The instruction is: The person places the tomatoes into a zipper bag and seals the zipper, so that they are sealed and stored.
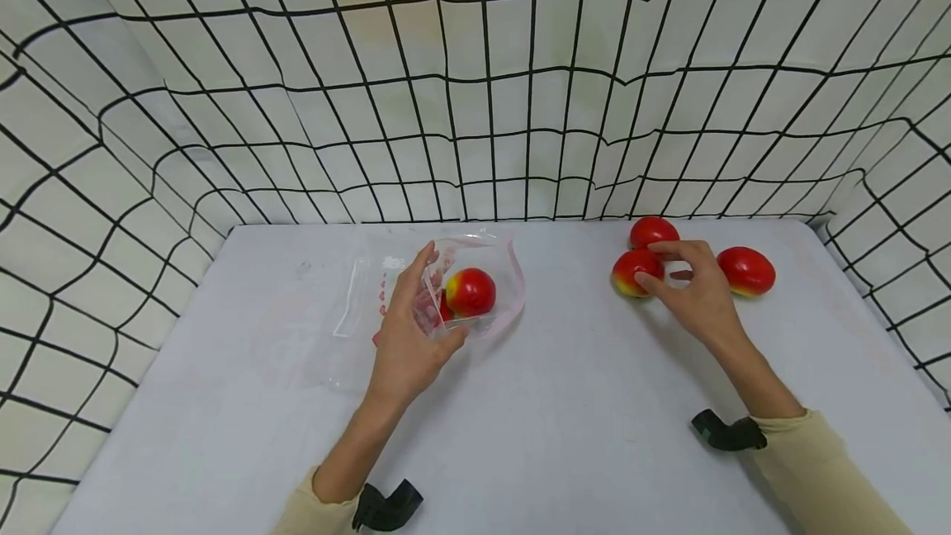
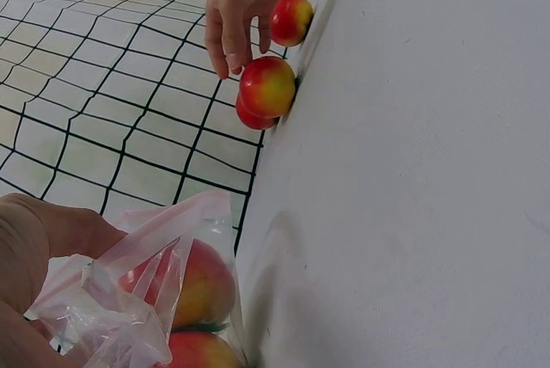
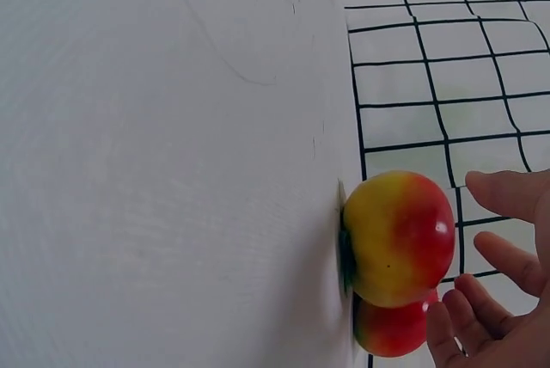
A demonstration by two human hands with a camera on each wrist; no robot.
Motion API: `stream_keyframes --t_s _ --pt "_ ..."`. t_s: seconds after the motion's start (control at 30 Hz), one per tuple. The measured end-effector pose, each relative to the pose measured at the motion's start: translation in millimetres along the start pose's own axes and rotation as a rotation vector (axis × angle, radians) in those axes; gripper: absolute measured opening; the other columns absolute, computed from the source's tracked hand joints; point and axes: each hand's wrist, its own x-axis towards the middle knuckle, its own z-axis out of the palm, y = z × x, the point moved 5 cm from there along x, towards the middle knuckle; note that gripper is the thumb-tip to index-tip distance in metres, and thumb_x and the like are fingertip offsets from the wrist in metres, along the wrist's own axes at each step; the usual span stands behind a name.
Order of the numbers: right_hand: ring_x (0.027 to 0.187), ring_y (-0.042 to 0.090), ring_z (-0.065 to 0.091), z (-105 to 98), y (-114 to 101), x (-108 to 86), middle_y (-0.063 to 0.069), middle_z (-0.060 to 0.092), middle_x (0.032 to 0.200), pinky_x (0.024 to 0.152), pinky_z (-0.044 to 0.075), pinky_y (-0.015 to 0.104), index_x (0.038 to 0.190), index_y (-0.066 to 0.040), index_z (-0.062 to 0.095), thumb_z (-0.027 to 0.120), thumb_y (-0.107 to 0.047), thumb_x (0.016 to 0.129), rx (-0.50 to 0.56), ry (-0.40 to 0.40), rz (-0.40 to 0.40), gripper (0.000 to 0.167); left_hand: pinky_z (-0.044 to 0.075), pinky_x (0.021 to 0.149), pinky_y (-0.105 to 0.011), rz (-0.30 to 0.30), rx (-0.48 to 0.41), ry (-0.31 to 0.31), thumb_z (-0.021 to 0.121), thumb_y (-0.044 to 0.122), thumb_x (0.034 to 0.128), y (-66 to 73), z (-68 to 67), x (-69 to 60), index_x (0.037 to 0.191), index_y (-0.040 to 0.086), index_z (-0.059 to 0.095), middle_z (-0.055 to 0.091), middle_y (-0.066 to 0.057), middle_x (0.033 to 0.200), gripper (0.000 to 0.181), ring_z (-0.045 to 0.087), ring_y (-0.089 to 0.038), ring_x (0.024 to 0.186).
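My left hand (image 1: 407,353) holds a clear zip bag (image 1: 508,314) with a pink edge, thumb and fingers spread round its mouth. Inside lies a red-and-yellow apple (image 1: 474,294), and part of a second one shows below it in the left wrist view. Over on the right, my right hand (image 1: 702,295) hovers just above a red-and-yellow apple (image 1: 631,272). In the right wrist view its fingers (image 3: 507,196) are loosely bent and apart from that apple. Another apple (image 1: 652,230) sits right behind it.
A third loose apple (image 1: 746,272) lies to the right of my right hand. Black netting (image 1: 486,106) over white walls rises at the back and both sides of the white table (image 1: 550,436).
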Motion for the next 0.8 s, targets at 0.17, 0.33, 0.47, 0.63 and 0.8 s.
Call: stream_keyframes --t_s 0.17,0.33,0.47,0.63,0.8 --pt "0.13 0.041 0.052 3.2 3.2 1.6 0.023 0.05 0.141 0.098 0.055 0.051 0.141 -0.006 0.058 0.082 -0.02 0.089 -0.009 -0.01 0.031 0.059 0.057 0.104 -0.053 0.011 -0.003 0.0 0.088 0.0 0.0723 0.3 -0.8 0.6 0.163 0.031 0.032 0.044 0.002 0.161 0.111 0.035 -0.021 0.153" --pt "0.133 0.043 0.05 5.9 6.5 3.3 0.024 0.048 0.142 0.101 0.054 0.055 0.145 -0.005 0.054 0.081 -0.023 0.09 -0.005 -0.034 0.067 0.064 0.057 0.105 -0.052 0.006 -0.008 -0.001 0.087 0.0 0.0728 0.7 -1.4 0.7 0.163 0.031 0.032 0.044 0.003 0.161 0.111 0.035 -0.02 0.154" --pt "0.134 0.043 0.049 7.9 9.7 4.9 0.025 0.048 0.142 0.099 0.054 0.048 0.149 -0.006 0.051 0.081 -0.024 0.09 0.002 -0.056 0.088 0.068 0.057 0.106 -0.052 0.0 -0.013 -0.003 0.087 0.0 0.0731 0.8 -1.5 0.7 0.163 0.034 0.032 0.043 0.003 0.161 0.111 0.034 -0.02 0.154" --pt "0.134 0.044 0.048 11.4 11.5 6.2 0.026 0.047 0.142 0.102 0.055 0.057 0.151 -0.005 0.049 0.083 -0.021 0.088 0.005 -0.079 0.072 0.073 0.057 0.105 -0.052 -0.011 -0.008 -0.005 0.087 0.0 0.0734 0.3 -1.0 -0.1 0.162 0.038 0.032 0.043 0.003 0.161 0.111 0.035 -0.02 0.154" --pt "0.133 0.045 0.048 14.5 12.3 6.6 0.027 0.046 0.142 0.102 0.054 0.062 0.152 -0.005 0.049 0.083 -0.018 0.087 -0.01 -0.085 0.056 0.074 0.056 0.106 -0.052 -0.013 -0.004 0.0 0.087 0.001 0.0734 -0.5 -0.9 -1.2 0.162 0.036 0.032 0.044 0.003 0.161 0.111 0.036 -0.02 0.153"
